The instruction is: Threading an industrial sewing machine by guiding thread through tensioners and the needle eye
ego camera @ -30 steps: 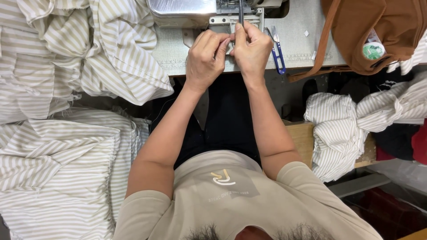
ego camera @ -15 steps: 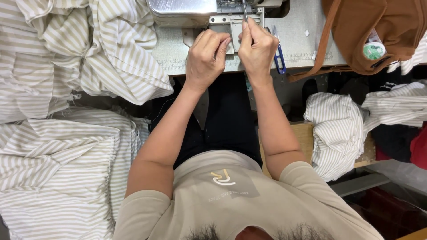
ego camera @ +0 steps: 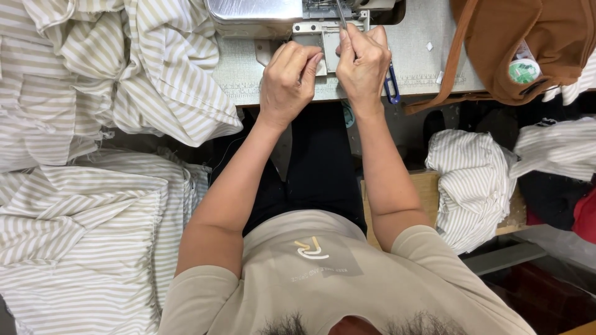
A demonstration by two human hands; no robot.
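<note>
Both forearms reach straight forward from the person's body to the sewing machine (ego camera: pixel 267 15) at the far edge of the table (ego camera: pixel 422 56). The left hand (ego camera: pixel 287 77) is curled, fingertips pinched together at the machine's small metal plate (ego camera: pixel 313 34); what it grips cannot be told. The right hand (ego camera: pixel 363 62) is closed around a thin metal tool (ego camera: pixel 341 15) that points up toward the needle area. The two hands sit just beside each other. Blue-handled snips (ego camera: pixel 391 87) lie under the right hand's outer edge. Striped fabric (ego camera: pixel 124 68) is heaped to the left.
</note>
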